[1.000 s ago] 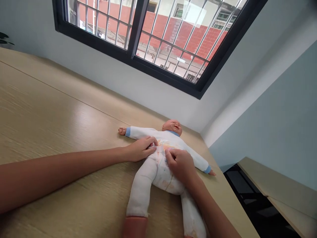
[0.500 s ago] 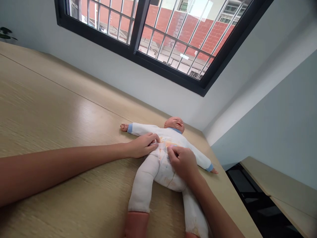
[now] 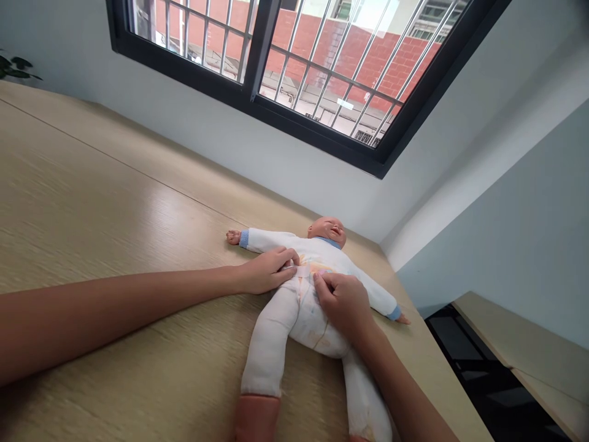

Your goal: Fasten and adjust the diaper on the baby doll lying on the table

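Both hands on doll's waist.
I see left hand (image 3: 269,270) and right hand (image 3: 343,301) pinching the suit of the doll (image 3: 299,294); head lies away.

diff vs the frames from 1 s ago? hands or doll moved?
Almost nothing. The left hand and right hand stay pressed on the waist of the baby doll, fingers pinching the cloth; nothing taken up or released. The whole scene slid slightly in the picture, which looks like head-camera drift. The doll lies face-up on the wooden table as before.
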`<action>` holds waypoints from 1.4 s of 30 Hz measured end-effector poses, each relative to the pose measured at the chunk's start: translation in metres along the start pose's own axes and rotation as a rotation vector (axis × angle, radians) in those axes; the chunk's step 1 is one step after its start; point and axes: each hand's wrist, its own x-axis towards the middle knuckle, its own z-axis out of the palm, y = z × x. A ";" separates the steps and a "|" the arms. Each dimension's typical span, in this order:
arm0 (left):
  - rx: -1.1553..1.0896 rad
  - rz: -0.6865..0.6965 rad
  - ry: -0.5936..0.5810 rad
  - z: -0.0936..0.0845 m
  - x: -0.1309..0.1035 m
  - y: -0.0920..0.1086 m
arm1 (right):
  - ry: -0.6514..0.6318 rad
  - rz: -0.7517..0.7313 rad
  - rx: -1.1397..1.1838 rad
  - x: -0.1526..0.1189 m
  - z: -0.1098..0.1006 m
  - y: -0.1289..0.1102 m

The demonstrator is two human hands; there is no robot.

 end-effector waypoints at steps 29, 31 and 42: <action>0.001 -0.014 -0.002 0.000 -0.001 -0.002 | 0.022 -0.026 0.013 0.000 0.000 0.000; 0.001 -0.011 -0.003 0.000 0.000 -0.002 | 0.021 -0.025 0.011 0.000 0.000 -0.001; 0.003 0.002 -0.003 0.001 0.000 -0.002 | 0.034 -0.028 -0.003 0.000 0.002 0.000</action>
